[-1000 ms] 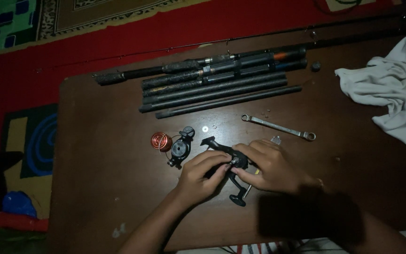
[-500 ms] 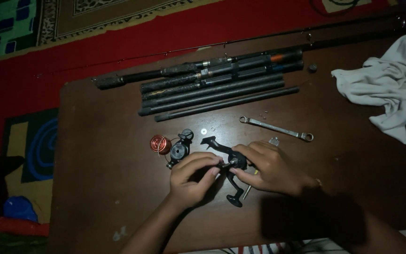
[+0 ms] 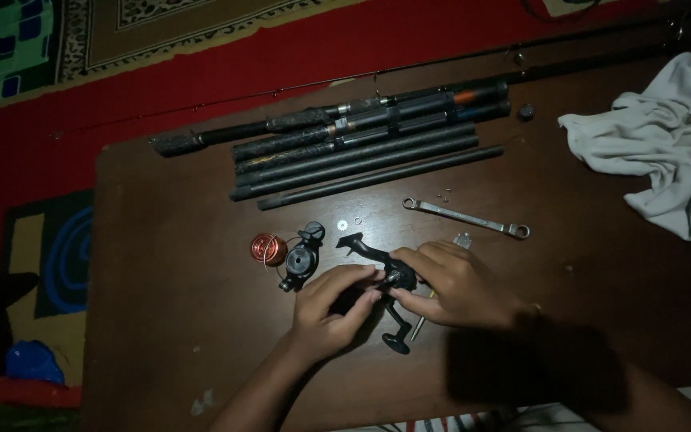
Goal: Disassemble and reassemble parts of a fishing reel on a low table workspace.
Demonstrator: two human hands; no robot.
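You are holding the reel body (image 3: 387,276) at the frame's lower centre, over the desk (image 3: 161,320): left hand (image 3: 329,312) fingers pinching it, right hand (image 3: 457,284) fingers curling around it; spool (image 3: 269,250) lying left.

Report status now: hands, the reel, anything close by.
Both hands, left and right, grip black reel body. Handle hangs down. Red spool, wrench lie apart.

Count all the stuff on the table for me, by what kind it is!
Fishing rod sections: 5
Reel body, held by both hands: 1
Reel parts beside it, the red spool and black rotor: 2
Wrench: 1
White cloth: 1
Total: 10
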